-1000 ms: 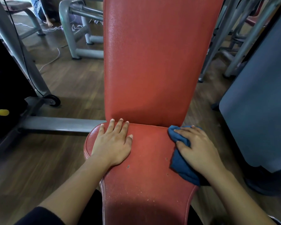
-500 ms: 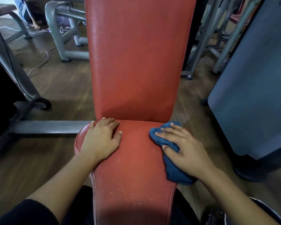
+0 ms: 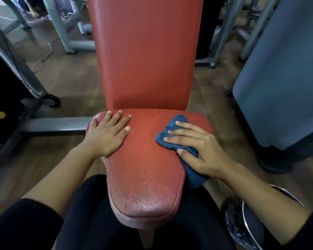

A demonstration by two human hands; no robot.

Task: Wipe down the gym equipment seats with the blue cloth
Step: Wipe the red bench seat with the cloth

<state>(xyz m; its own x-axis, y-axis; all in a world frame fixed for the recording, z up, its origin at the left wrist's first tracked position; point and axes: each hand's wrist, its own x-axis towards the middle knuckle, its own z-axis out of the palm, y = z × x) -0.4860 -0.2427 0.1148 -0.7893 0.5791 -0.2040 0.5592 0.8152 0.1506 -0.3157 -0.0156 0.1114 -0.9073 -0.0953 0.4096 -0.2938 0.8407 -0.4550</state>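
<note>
A red padded seat with an upright red backrest fills the middle of the view; its front part is speckled with small pale spots. My left hand rests flat on the seat's back left corner, fingers straight. My right hand presses a crumpled blue cloth onto the right side of the seat, fingers spread over it. Part of the cloth hangs off the seat's right edge below my palm.
Grey steel frames stand at the back left, and a grey base bar with a small black wheel lies left of the seat. A grey-blue padded panel stands at the right. A person's bare foot shows far back.
My right hand has slid the cloth leftward from the seat's right edge toward its middle. My left hand stays on the back left corner. The camera has tipped down, showing more of the seat's front.
</note>
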